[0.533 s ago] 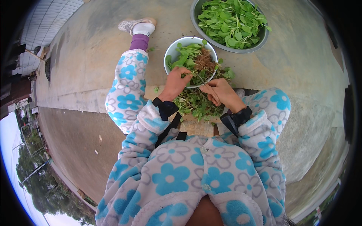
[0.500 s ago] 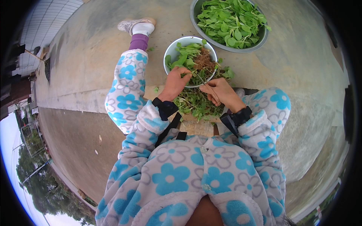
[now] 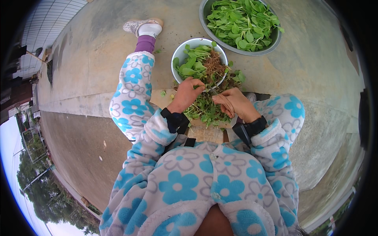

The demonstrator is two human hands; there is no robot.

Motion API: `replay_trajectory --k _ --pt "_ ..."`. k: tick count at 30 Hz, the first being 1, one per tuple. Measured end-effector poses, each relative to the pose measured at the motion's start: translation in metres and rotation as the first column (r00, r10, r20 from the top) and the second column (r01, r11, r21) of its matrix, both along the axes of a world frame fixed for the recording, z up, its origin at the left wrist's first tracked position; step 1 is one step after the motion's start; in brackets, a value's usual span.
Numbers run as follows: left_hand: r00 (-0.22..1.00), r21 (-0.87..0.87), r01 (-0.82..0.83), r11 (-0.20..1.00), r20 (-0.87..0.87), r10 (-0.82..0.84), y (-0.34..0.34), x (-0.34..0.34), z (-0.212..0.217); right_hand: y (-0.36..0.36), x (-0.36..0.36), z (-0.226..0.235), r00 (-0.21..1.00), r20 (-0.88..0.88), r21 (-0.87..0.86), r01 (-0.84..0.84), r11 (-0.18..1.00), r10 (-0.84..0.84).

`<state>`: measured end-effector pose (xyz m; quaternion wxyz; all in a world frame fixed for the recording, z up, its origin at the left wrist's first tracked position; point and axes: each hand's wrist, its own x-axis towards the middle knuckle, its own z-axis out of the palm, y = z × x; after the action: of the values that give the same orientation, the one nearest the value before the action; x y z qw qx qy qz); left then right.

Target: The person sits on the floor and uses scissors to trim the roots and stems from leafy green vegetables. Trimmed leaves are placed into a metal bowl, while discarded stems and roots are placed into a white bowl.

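My left hand (image 3: pixel 187 94) is closed in a pinch on a small leafy green sprig, just in front of the bowl's near rim. Close by on the right, my right hand (image 3: pixel 237 103) is closed around a slim metal-bladed tool (image 3: pixel 214 91); the fingers cover most of it, so its exact kind does not show. Its tip points toward the left fingertips. Beyond both hands stands a white bowl (image 3: pixel 173 63) with green leaves and a clump of brown roots (image 3: pixel 214 64) at its right side. Below the hands lies a heap of leafy greens (image 3: pixel 206 110).
A grey metal basin (image 3: pixel 252 52) full of green leaves (image 3: pixel 244 25) stands on the concrete floor (image 3: pixel 299 67) at the far right. My legs, in flowered trousers, flank the bowl and heap. A small wooden surface (image 3: pixel 206 135) shows under the heap's near edge.
Both hands have drawn back slightly toward me. My left hand has moved from over the bowl's rim to just in front of it, and the blade has come with the right hand.
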<state>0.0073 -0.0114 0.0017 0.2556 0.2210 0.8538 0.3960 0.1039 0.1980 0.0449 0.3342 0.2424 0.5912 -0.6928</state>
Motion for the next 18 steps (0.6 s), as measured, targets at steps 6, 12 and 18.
replay_trajectory --k 6,12,18 --pt "0.982 0.065 -0.147 0.987 0.132 0.138 -0.018 -0.005 0.012 0.012 0.007 0.01 0.999 0.036 0.119 0.024 0.993 -0.028" --pt "0.988 -0.002 -0.142 0.99 0.066 0.142 0.012 -0.061 0.049 0.014 0.007 0.012 0.995 -0.009 0.063 0.098 0.993 -0.098" --pt "0.977 0.292 -0.071 0.954 -0.171 0.125 0.118 -0.146 0.074 0.02 0.01 0.006 0.985 -0.02 0.044 0.17 0.984 -0.17"
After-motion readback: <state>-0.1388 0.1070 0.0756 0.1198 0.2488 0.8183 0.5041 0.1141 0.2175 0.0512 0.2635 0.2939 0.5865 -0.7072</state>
